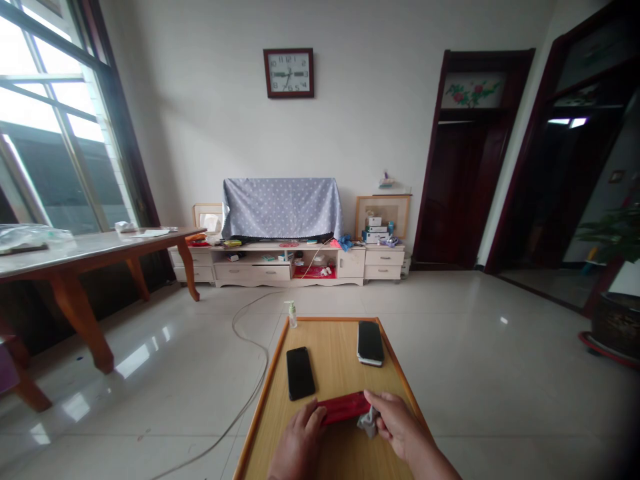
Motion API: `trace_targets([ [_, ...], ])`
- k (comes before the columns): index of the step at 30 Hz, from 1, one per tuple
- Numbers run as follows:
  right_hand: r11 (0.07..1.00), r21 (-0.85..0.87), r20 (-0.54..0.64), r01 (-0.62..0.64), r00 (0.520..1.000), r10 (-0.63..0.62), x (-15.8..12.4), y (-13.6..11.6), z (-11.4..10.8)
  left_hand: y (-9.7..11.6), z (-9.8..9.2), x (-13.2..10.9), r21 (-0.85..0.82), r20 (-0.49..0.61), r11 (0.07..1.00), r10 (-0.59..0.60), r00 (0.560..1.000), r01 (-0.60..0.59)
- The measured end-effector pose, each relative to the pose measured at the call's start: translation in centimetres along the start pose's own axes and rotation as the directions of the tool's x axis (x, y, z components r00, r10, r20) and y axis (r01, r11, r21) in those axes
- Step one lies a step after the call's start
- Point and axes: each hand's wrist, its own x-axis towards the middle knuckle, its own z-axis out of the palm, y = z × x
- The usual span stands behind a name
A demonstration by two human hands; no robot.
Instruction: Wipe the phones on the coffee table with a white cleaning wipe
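Observation:
Over the near part of a small wooden table (334, 337), my left hand (300, 437) is closed on one end of a red phone (343, 407), which lies crosswise and slightly tilted. My right hand (397, 427) is closed around a crumpled grey cloth (369, 423) at the phone's other end, with the thumb by its upper corner. Some of the phone's edges are hidden by my fingers. A black phone (301, 373) rests on the table beyond my left hand. Farther off to the right lies a stack of phones (370, 343), a dark one on top of a white one.
A small clear pump bottle (292, 315) stands at the table's far left corner. A cable (250, 390) runs along the tiled floor on the left. A larger table (100, 250) stands at left, a low TV cabinet (290, 272) against the wall, and a potted plant (617, 320) at right.

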Motion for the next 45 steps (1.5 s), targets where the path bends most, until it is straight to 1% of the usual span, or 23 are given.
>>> trace_targets([
  [3,0.997,-0.008,-0.051,0.075,0.996,-0.075,-0.2,0.1,0.0,0.0,0.0,0.0,-0.017,-0.016,1.0,-0.024,1.0,0.024],
  [5,0.99,-0.023,-0.1,0.139,0.985,-0.141,-0.4,0.0,-0.2,0.1,-0.2,0.0,-0.039,-0.026,0.999,-0.036,0.999,0.035],
  [8,0.967,-0.058,-0.197,0.249,0.946,-0.256,-0.8,-0.5,-0.4,0.2,-0.2,0.0,-0.07,-0.026,0.995,-0.074,0.997,0.072],
  [10,0.946,-0.09,-0.228,0.311,0.918,-0.324,-1.2,-0.9,-0.1,0.2,0.0,-0.1,-0.075,-0.036,0.992,-0.103,0.994,0.1],
  [13,0.92,-0.133,-0.191,0.37,0.901,-0.39,-1.6,-1.2,0.8,0.1,0.3,-0.3,-0.086,-0.045,0.99,-0.113,0.993,0.108],
  [17,0.885,-0.207,-0.141,0.417,0.883,-0.448,-1.3,-1.3,2.2,0.4,-0.2,-0.1,-0.119,-0.011,0.987,-0.106,0.994,0.104],
  [19,0.856,-0.254,-0.138,0.45,0.859,-0.493,-0.9,-1.3,2.4,0.7,-0.7,0.1,-0.135,0.001,0.985,-0.104,0.995,0.103],
  [23,0.786,-0.334,-0.144,0.521,0.796,-0.588,-0.5,-1.1,2.3,1.2,-1.5,0.4,-0.156,-0.005,0.981,-0.121,0.993,0.119],
  [25,0.763,-0.365,-0.141,0.534,0.778,-0.612,-0.5,-0.8,2.3,1.3,-1.9,0.5,-0.163,-0.002,0.978,-0.132,0.991,0.13],
  [30,0.745,-0.409,-0.132,0.527,0.774,-0.62,-0.5,-0.2,2.7,1.5,-2.5,0.7,-0.178,0.049,0.973,-0.14,0.989,0.147],
  [35,0.705,-0.467,-0.155,0.533,0.736,-0.659,-0.5,-0.6,2.5,1.5,-2.3,0.7,-0.205,0.048,0.962,-0.172,0.984,0.178],
  [41,0.672,-0.531,-0.134,0.517,0.732,-0.668,-0.4,-0.7,2.1,1.5,-2.1,0.6,-0.221,0.064,0.955,-0.19,0.98,0.2],
  [45,0.659,-0.535,-0.114,0.529,0.727,-0.677,-0.9,-0.2,3.1,1.7,-2.3,0.7,-0.246,0.107,0.945,-0.196,0.975,0.217],
])
